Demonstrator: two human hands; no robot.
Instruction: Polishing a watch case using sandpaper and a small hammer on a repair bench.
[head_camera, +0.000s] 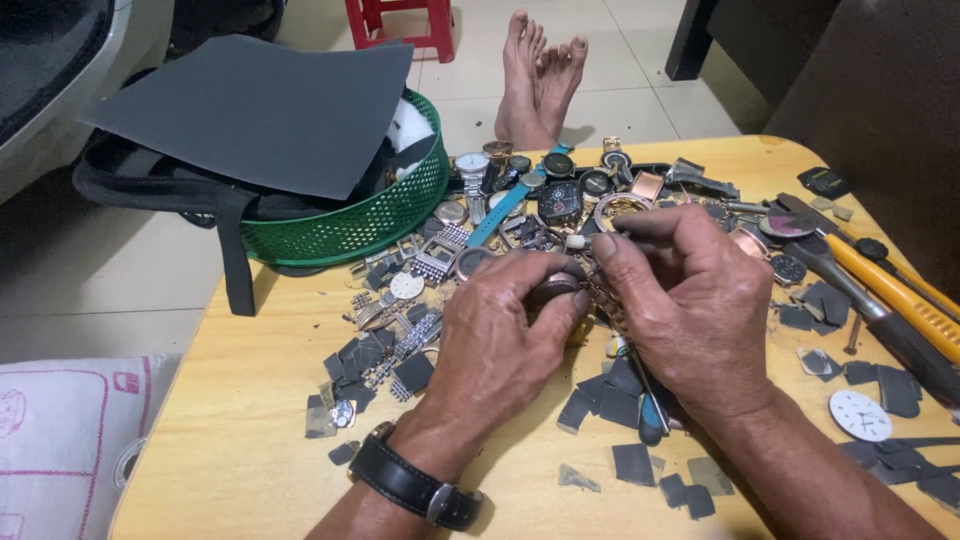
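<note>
Left hand (505, 335) fingers pinched round watch case (553, 290); right hand (690, 310) fingertips closed on its metal bracelet (604, 300), just beside case, over wooden table (240, 450).

Basket (350, 225) on table (240, 440) left, behind watch parts (400, 330).

Viewpoint: one camera is sitting on the person's head, above and behind the hands.
Direction: it is looking down and forward across the wooden table (230, 440) toward the tiled floor (620, 60) beyond.
Nearness: it is sitting close, so the left hand (500, 340) and right hand (690, 300) are filling the middle of the frame.
Edges: the green basket (350, 225) is lying at upper left, the yellow knife (895, 290) at right.
Shared ground: only this one view is covering the scene.
</note>
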